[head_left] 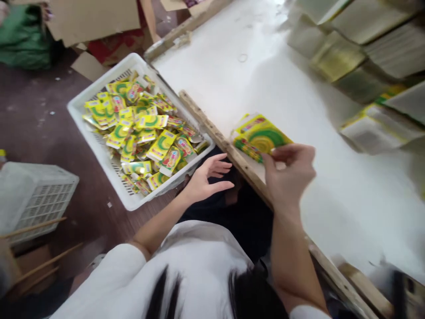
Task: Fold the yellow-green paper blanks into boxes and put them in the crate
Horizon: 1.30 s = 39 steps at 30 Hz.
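Right of the frame's centre, a yellow box [262, 135] lies at or just above the white table [245, 66], near its wooden edge [212, 128]; whether it touches the tabletop I cannot tell. The right hand [290, 175] pinches its lower right corner between thumb and fingers. The left hand [207, 179], at the middle of the frame, holds nothing; its fingers are loosely curved, the thumb well apart, beside the basket [133, 204] of small yellow packets [162, 144] at upper left. The box looks like thin, glossy card: probably light, fairly stiff along its folds, a little slippery, and easily dented on the broad face. Opposite edges or corners should give the safest hold.
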### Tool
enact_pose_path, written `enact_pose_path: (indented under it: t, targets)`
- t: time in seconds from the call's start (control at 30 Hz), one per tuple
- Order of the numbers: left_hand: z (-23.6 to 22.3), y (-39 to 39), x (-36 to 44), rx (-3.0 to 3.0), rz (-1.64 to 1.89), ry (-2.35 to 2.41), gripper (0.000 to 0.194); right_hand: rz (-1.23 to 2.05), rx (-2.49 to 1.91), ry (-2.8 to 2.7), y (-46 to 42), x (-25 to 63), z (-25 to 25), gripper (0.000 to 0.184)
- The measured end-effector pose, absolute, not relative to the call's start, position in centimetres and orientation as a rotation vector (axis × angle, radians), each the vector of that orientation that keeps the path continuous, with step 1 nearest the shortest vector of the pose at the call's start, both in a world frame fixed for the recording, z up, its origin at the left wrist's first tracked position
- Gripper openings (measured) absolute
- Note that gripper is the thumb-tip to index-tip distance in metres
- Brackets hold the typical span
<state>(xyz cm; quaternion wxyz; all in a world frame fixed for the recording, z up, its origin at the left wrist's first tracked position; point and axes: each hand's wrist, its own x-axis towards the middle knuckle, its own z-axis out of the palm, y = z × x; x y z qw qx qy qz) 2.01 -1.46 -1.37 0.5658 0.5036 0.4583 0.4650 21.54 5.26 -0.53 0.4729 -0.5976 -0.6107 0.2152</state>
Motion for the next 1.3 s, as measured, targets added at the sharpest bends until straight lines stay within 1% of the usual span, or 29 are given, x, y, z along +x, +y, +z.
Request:
enact_pose_path:
  t: [0.07, 0.1, 0.17, 0.23, 0.37, 0.43, 0.5, 0.57, 0.63, 0.7, 0.77, 0.87, 1.0, 1.07, 1.1, 1.13, 1.17, 1.23, 1.27, 1.3]
  targets:
    - [-1.3, -0.8, 2.6, 1.018, 1.284, 0.983, 0.081, 0.72, -1.335, -1.555, 3.5, 20.3, 0.6, 0.027]
    - [-1.1, -0.4, 2.8, 0.943, 1.356, 0.949, 0.077, 0.854, -1.252, -1.636, 2.5, 19.4, 1.0, 0.024]
    - [-0.3, 0.3, 3.4, 0.822, 1.462, 0.956, 0.063, 1.119, -1.091, -1.675, 0.6, 17.5, 1.7, 0.017]
    - [0.7, 0.8, 3.7, 0.741, 1.544, 1.063, 0.054, 1.267, -0.981, -1.621, -0.8, 15.8, 2.0, 0.015]
    - [1.2, 0.9, 3.5, 0.715, 1.739, 1.247, 0.051, 1.336, -0.852, -1.63, -1.3, 14.2, 1.5, 0.019]
    - [0.7, 0.3, 3.1, 0.792, 1.697, 1.287, 0.053, 1.389, -0.879, -1.542, -0.7, 14.4, 0.9, 0.026]
    - [0.2, -0.5, 2.9, 0.88, 1.572, 1.298, 0.061, 1.426, -0.944, -1.391, -0.1, 14.8, 0.4, 0.035]
    - [-0.2, -1.2, 2.7, 0.913, 1.503, 1.29, 0.067, 1.423, -0.976, -1.321, 0.0, 15.1, 0.3, 0.038]
    - [-0.4, -1.4, 2.6, 0.872, 1.568, 1.3, 0.063, 1.419, -0.975, -1.358, -0.4, 15.0, 0.5, 0.03]
    - [-0.4, -1.3, 2.5, 0.803, 1.677, 1.316, 0.054, 1.407, -0.997, -1.413, -1.2, 14.6, 0.7, 0.016]
    - [-0.4, -1.1, 2.3, 0.758, 1.746, 1.344, 0.047, 1.383, -1.025, -1.436, -1.9, 14.1, 0.8, 0.006]
    - [-0.6, -1.0, 1.9, 0.768, 1.72, 1.415, 0.038, 1.385, -1.058, -1.392, -1.9, 13.9, 0.7, 0.005]
    - [-1.3, -1.6, 0.8, 0.809, 1.61, 1.431, 0.041, 1.49, -1.062, -1.325, -0.8, 15.2, 1.0, 0.009]
    - [-1.0, -1.9, -0.1, 0.888, 1.545, 1.443, 0.041, 1.431, -1.061, -1.409, -0.3, 16.2, 1.5, 0.007]
    - [-0.5, -2.0, -0.7, 0.948, 1.529, 1.446, 0.041, 1.337, -1.078, -1.48, -0.1, 16.7, 1.8, 0.005]
    - [0.2, -2.1, -1.3, 1.023, 1.529, 1.439, 0.042, 1.196, -1.106, -1.559, 0.1, 17.2, 2.1, 0.002]
    - [1.2, -2.3, -1.9, 1.112, 1.548, 1.431, 0.047, 1.018, -1.139, -1.64, 0.3, 17.7, 2.4, 0.003]
    - [3.4, -2.5, -3.0, 1.34, 1.588, 1.41, 0.068, 0.664, -1.176, -1.791, 0.5, 18.3, 2.9, 0.013]
    - [4.4, -2.5, -3.3, 1.484, 1.568, 1.429, 0.081, 0.547, -1.155, -1.869, 0.6, 18.5, 3.0, 0.018]
    - [5.2, -2.5, -3.4, 1.642, 1.462, 1.458, 0.093, 0.492, -1.104, -1.955, 0.6, 18.6, 3.0, 0.023]
